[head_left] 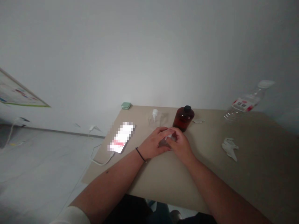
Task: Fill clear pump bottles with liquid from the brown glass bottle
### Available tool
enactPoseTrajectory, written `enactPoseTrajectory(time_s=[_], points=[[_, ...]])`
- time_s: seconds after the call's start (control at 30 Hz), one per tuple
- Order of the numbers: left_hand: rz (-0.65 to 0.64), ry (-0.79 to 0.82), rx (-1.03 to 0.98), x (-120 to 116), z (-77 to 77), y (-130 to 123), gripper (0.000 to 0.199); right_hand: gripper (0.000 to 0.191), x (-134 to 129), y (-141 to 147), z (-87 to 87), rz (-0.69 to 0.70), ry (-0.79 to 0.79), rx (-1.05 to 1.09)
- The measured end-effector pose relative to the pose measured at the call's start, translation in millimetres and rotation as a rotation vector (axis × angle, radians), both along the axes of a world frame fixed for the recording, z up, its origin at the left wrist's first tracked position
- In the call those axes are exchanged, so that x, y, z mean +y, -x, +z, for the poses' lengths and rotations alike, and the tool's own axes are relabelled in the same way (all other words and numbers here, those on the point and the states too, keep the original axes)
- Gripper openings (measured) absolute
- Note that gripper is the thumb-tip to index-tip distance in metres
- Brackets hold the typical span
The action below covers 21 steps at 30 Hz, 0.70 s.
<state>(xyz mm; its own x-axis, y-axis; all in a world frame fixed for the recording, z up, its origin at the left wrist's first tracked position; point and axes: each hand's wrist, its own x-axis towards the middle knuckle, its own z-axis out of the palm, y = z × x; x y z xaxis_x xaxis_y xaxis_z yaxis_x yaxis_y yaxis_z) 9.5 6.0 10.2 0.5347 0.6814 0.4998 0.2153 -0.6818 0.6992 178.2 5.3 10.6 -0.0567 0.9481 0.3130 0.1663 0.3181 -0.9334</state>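
Fingers [163, 131] of the left hand [154, 144] and right hand [181, 146] close on a small white object [170, 136], perhaps tissue, above the worktop [205, 186], near a dark brown bottle [183, 118].

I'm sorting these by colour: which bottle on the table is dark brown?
The amber bottle with the black cap; the other, a clear plastic bottle farther right, has a white cap.

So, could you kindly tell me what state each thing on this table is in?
Left hand, right hand: closed together around a small white object.
Amber glass bottle: upright, black cap on.
Clear plastic water bottle: capped.
Crumpled white paper tissue: lying loose.
Rectangular smartphone: screen lit, white cable attached.
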Motion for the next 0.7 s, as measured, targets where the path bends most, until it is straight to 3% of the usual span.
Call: enactPoseTrajectory(time_s=[0.5, 0.7], points=[[-0.041, 0.027, -0.053, -0.6, 1.6, 2.1, 0.074, 0.024, 0.0, -8.0, -2.9, 0.078, -0.049, -0.027], [0.072, 0.298, -0.327, -3.5, -5.9, -0.3, 0.055, 0.026, -2.1, -6.0, 0.0, 0.082, -0.051, -0.033]])
